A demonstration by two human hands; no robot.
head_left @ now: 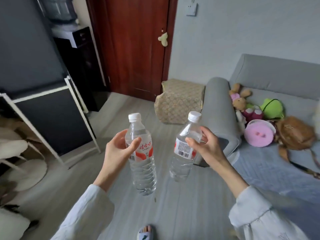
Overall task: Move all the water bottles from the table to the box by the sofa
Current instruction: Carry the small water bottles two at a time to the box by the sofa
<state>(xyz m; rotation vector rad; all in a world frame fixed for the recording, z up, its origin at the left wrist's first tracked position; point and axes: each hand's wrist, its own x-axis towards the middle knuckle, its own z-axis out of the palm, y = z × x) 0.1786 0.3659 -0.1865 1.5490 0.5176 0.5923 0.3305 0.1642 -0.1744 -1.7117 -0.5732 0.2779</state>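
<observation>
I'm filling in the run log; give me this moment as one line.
left hand: holds left bottle | right hand: holds right bottle | both capped, upright | box ahead beside sofa

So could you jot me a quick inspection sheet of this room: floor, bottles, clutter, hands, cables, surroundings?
Surface: grey plank floor, bare ahead; no table in view.
Job's things: two capped water bottles, the left bottle and right bottle, both carried in the air; patterned box stands against the sofa arm.
Clutter: plush toys and a brown bag on the sofa seat.
Grippers: left hand wraps the left bottle; right hand wraps the right bottle.
Cables: nothing seen.
Surroundings: red-brown door, water dispenser, white-framed rack.
</observation>
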